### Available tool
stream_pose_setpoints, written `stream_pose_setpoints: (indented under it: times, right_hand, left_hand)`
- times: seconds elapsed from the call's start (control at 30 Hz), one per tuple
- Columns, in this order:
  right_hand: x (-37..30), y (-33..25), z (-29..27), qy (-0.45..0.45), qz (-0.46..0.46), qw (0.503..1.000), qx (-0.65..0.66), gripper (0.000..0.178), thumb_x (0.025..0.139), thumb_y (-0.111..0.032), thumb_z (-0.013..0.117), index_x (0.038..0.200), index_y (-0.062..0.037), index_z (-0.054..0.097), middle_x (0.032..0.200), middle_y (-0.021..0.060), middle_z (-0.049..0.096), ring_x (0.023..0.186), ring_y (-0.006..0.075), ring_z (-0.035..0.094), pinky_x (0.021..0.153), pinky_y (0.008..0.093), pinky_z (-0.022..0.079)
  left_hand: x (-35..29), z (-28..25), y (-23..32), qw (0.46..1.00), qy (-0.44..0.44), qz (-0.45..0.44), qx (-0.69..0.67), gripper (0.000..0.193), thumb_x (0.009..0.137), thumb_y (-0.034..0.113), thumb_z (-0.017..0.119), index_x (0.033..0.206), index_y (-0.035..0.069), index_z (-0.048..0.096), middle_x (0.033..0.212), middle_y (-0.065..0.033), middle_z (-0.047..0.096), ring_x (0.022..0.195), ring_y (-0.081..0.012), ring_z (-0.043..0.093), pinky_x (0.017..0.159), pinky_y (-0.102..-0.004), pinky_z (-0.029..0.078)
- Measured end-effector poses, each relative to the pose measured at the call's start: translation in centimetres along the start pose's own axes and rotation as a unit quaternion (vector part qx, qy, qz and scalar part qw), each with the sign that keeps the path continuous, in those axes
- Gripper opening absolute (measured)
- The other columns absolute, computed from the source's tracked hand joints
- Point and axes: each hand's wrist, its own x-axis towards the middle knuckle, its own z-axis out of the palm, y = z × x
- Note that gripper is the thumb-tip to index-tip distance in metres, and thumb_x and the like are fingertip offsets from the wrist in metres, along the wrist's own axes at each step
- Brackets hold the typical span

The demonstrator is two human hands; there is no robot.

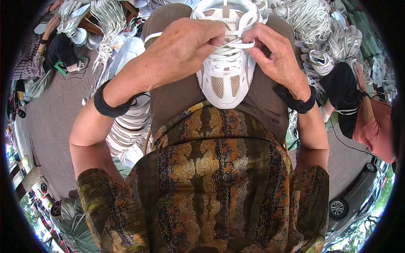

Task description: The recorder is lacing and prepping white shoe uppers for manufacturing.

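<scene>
A white sneaker (pixel 228 90) with tan mesh panels rests on my lap, its toe toward me. White laces (pixel 228 63) cross its tongue in rows. My left hand (pixel 190 42) is closed at the upper lacing, fingertips pinched on the shoelace, with a loose length of lace trailing out to its left. My right hand (pixel 274 55) pinches a loop of the same shoelace (pixel 249 44) between thumb and forefinger at the right eyelets. The ends of the left fingers are partly hidden behind the hand.
Bundles of white laces (pixel 310 21) lie beyond my right knee, near piled sneakers (pixel 322 61). A stack of pale shoe parts (pixel 130 130) stands by my left thigh. People sit at far left and right (pixel 373 130). A dark car (pixel 354 196) is at lower right.
</scene>
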Motion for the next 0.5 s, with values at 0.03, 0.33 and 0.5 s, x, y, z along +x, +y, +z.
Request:
stream_pose_setpoints:
  times: [0.03, 0.33, 0.5]
  right_hand:
    - [0.0, 0.0, -0.1, 0.002, -0.024, 1.0, -0.004, 0.019, 0.082, 0.0, 0.067, 0.1, -0.0004, 0.059, 0.092, 0.0084, 0.06, 0.079, 0.0224, 0.058, 0.074, 0.0311, 0.048]
    - [-0.7, -1.4, -1.3, -0.05, 0.037, 0.997, 0.043, 0.017, 0.084, -0.01, 0.068, 0.1, -0.0054, 0.064, 0.08, 0.0112, 0.059, 0.065, 0.0264, 0.057, 0.061, 0.0326, 0.047]
    - [-0.7, -2.3, -1.8, -0.055, 0.075, 0.994, 0.061, 0.018, 0.083, -0.01, 0.069, 0.099, -0.0043, 0.064, 0.076, 0.0101, 0.057, 0.063, 0.0244, 0.055, 0.059, 0.0307, 0.045]
  left_hand:
    - [0.0, -0.2, 0.5, 1.0, 0.001, -0.012, -0.018, 0.017, 0.084, -0.002, 0.063, 0.1, 0.0, 0.056, 0.087, -0.0174, 0.057, 0.077, -0.0352, 0.059, 0.07, -0.039, 0.047]
    - [-1.2, -0.4, -0.8, 0.998, 0.031, -0.047, 0.02, 0.016, 0.089, 0.002, 0.065, 0.103, 0.003, 0.058, 0.077, -0.0061, 0.055, 0.063, -0.0158, 0.052, 0.059, -0.0286, 0.044]
    - [-1.6, 0.5, -1.6, 0.957, 0.024, -0.1, -0.271, 0.013, 0.088, 0.0, 0.066, 0.098, 0.004, 0.059, 0.078, -0.001, 0.052, 0.071, -0.0081, 0.049, 0.064, -0.0233, 0.042]
